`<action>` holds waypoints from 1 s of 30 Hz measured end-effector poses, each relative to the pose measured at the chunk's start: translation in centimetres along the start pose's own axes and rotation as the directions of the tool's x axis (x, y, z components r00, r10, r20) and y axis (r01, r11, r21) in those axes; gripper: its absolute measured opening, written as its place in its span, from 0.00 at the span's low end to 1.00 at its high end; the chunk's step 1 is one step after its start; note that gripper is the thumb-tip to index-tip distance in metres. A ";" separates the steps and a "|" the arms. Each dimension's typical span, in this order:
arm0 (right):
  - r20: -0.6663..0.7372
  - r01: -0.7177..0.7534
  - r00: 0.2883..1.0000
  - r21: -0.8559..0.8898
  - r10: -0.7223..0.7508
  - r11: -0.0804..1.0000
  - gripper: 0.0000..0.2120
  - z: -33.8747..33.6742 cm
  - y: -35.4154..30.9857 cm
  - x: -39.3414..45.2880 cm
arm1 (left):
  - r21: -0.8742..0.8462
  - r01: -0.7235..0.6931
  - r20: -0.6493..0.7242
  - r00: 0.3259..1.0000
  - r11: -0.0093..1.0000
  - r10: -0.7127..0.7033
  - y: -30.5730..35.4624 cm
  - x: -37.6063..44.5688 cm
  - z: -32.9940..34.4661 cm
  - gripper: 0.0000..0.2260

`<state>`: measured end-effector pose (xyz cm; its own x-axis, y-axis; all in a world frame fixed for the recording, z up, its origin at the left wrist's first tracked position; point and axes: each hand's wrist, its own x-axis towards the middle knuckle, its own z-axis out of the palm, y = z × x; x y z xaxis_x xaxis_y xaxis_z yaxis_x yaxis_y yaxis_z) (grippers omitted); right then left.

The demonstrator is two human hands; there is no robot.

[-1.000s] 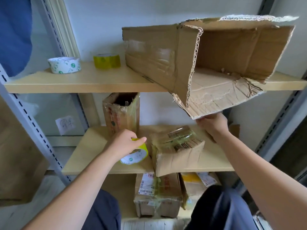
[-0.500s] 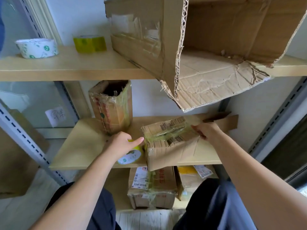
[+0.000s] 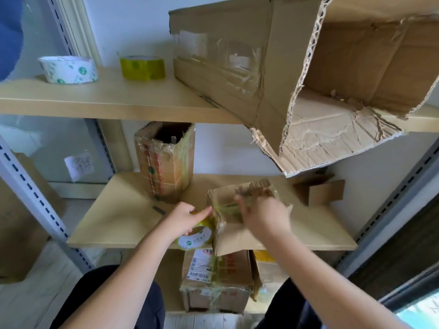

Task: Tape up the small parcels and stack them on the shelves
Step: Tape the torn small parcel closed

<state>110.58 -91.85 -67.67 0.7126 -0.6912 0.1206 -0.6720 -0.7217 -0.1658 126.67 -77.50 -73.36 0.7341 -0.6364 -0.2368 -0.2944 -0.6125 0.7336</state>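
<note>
Small parcel (image 3: 240, 224) sits at centre frame on mid shelf (image 3: 114, 224), front edge overhanging shelf lip slightly. Tape roll (image 3: 197, 237) is gripped by left hand (image 3: 183, 220), fingers curled over rim, roll butted against parcel's left face. Right hand (image 3: 263, 218) is laid on parcel top, motion-blurred; whether its grip is pinching tape or just pressing flat can't be told.

Handling, judged: parcel looks light, corrugated, worn and creased w/ torn top flap, so walls likely soft; squeezing mid-panel would prob. dent it. Best taken at corners/edges or held down flat from above. Yellowish tape film is thin and sticky, likely to wrinkle or fold on itself if slack is allowed; tension should be kept btwn roll and box.

Writing: green round logo visible on roll core, text too small to read. Upright taped box (image 3: 166, 162) behind, centre-left, carries red print down one edge, unreadable. Lower box (image 3: 216, 281) at bottom centre shows white barcode label and red characters, not legible. White paper note (image 3: 79, 165) at left has handwritten marks, unreadable. Two spare rolls on top shelf, upper left: white roll (image 3: 69, 70) w/ green logos, yellow roll (image 3: 142, 67). Big torn carton (image 3: 308, 86) fills upper right, open end toward camera.
</note>
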 end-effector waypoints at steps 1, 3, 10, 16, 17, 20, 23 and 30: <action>0.089 0.012 0.996 -0.009 -0.011 1.000 0.40 1.1 -0.9 -0.8 | -0.006 0.006 0.001 1.000 1.000 -0.006 0.0 0.0 0.1 0.30; 0.175 0.028 0.984 -0.034 -0.022 0.999 0.49 2.0 -2.3 -1.2 | -0.008 0.005 0.008 1.000 1.000 -0.005 0.3 -0.3 0.1 0.29; 0.250 0.044 0.968 -0.083 -0.022 0.996 0.41 2.8 -6.2 -1.5 | -0.092 -0.011 0.041 0.999 0.996 0.015 0.5 -1.1 0.0 0.21; 0.259 0.311 0.925 -0.097 -0.277 0.945 0.34 2.1 -2.9 0.6 | -0.284 -0.007 0.226 0.971 0.959 0.074 1.4 -2.9 -0.3 0.14; 0.282 0.351 0.908 -0.101 -0.311 0.931 0.33 1.6 -1.8 1.1 | -0.328 0.030 0.266 0.962 0.944 0.062 1.3 -3.2 0.1 0.10; 0.339 0.401 0.877 -0.125 -0.341 0.908 0.33 0.9 -0.4 1.5 | -0.419 0.080 0.281 0.959 0.904 0.046 1.3 -4.1 1.3 0.08; 0.330 0.377 0.887 -0.120 -0.321 0.918 0.36 1.4 -0.8 1.4 | -0.466 0.031 0.203 0.976 0.884 0.073 1.7 -4.2 2.6 0.13; -0.198 0.357 0.919 0.052 -0.341 0.933 0.21 -0.1 -5.9 0.9 | -0.632 0.099 0.322 0.936 0.769 0.145 2.7 -5.2 3.1 0.05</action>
<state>115.18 -88.22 -66.49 0.8440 -0.3968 0.3609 -0.3620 -0.9179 -0.1627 120.15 -77.26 -72.16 0.4470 -0.8351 -0.3206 0.2327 -0.2375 0.9431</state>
